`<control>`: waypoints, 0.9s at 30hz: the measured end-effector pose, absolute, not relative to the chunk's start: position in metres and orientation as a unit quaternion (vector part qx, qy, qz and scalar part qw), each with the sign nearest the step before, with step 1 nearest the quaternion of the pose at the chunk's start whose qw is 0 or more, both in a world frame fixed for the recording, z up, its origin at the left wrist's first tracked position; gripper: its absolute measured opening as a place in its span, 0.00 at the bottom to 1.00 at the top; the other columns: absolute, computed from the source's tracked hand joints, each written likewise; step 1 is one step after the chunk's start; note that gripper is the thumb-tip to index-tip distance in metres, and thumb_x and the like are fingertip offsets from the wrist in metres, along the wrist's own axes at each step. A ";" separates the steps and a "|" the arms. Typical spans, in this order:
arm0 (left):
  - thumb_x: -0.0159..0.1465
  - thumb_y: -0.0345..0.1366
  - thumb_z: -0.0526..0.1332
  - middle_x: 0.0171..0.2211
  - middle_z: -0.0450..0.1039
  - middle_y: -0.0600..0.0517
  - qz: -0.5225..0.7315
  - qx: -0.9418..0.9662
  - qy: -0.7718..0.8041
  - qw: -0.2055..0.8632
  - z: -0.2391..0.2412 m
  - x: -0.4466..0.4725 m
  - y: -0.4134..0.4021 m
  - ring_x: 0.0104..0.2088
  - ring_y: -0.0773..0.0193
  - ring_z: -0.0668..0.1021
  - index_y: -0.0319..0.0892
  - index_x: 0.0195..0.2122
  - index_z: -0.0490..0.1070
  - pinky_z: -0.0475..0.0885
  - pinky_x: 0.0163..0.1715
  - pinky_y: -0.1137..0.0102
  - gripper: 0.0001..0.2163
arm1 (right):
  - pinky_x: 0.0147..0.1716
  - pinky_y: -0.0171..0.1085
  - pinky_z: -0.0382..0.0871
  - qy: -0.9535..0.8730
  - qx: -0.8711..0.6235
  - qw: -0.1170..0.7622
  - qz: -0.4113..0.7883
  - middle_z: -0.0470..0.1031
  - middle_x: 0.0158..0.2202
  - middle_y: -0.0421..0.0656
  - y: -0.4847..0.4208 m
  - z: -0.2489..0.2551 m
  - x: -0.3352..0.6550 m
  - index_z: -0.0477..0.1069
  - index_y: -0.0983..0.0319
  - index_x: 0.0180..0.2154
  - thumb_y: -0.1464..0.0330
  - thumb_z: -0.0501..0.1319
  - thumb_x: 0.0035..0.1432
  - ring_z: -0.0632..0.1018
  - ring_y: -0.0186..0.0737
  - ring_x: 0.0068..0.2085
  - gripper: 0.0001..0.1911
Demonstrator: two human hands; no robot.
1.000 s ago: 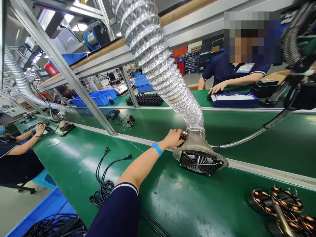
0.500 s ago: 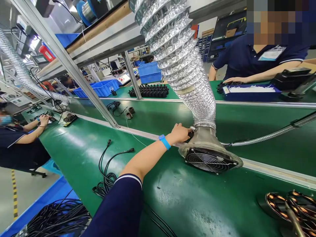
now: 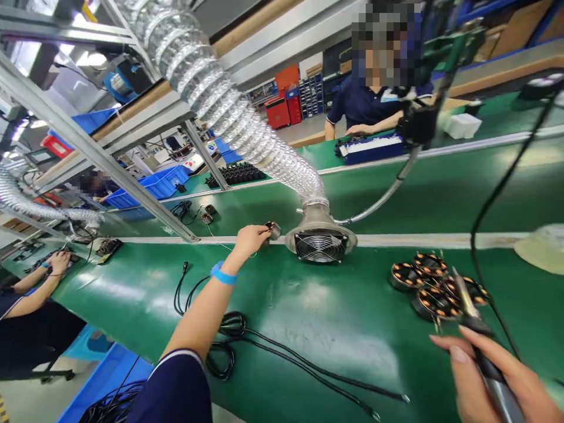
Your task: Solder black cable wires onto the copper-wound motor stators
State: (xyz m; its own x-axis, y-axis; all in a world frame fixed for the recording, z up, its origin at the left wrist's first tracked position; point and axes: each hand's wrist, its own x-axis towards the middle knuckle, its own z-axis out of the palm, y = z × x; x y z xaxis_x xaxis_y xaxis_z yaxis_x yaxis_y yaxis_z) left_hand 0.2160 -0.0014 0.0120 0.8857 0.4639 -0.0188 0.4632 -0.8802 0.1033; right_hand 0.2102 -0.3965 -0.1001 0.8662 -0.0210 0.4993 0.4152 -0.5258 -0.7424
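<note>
Green worktop [image 3: 308, 305] stretches from left to right before me. At the near right, my right hand [image 3: 526, 379] is curled, thumb and fingers closed around the handle of a soldering iron [image 3: 478, 326]. The iron's long axis slants from near right to far and slightly left. Its bare metal tip points away from me, over a cluster of copper-wound rings [image 3: 423, 302]; I cannot tell whether it touches them. My left arm reaches far across the bench, a blue wristband [image 3: 224, 274] at the wrist. There my left hand [image 3: 251, 241] is almost closed, pinching a small metal cylinder [image 3: 275, 231] at the fingertips. The cylinder's axis lies roughly left to right, its coppery end facing left into my fingers and its smooth side to the right. It sits just left of a round-grilled fan [image 3: 321, 245] under a silver duct [image 3: 238, 111]. Between my arms, black cables [image 3: 238, 333] lie coiled, two stripped ends pointing near and right.
</note>
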 end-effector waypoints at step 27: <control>0.68 0.34 0.54 0.50 0.75 0.49 0.099 0.945 0.266 0.165 -0.033 0.160 -0.205 0.50 0.64 0.75 0.44 0.48 0.73 0.67 0.57 0.66 0.11 | 0.41 0.40 0.77 -0.269 -0.722 0.597 -0.223 0.80 0.33 0.44 -0.411 -0.065 0.186 0.71 0.62 0.48 0.65 0.53 0.65 0.82 0.40 0.35 0.13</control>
State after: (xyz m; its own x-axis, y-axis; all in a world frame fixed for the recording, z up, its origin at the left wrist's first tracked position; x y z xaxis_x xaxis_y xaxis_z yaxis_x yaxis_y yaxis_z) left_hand 0.1601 -0.2052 -0.0334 0.8389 0.5351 0.1000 0.4697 -0.8044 0.3639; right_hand 0.1862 -0.4115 -0.0645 0.7558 0.1212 0.6435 0.6548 -0.1425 -0.7423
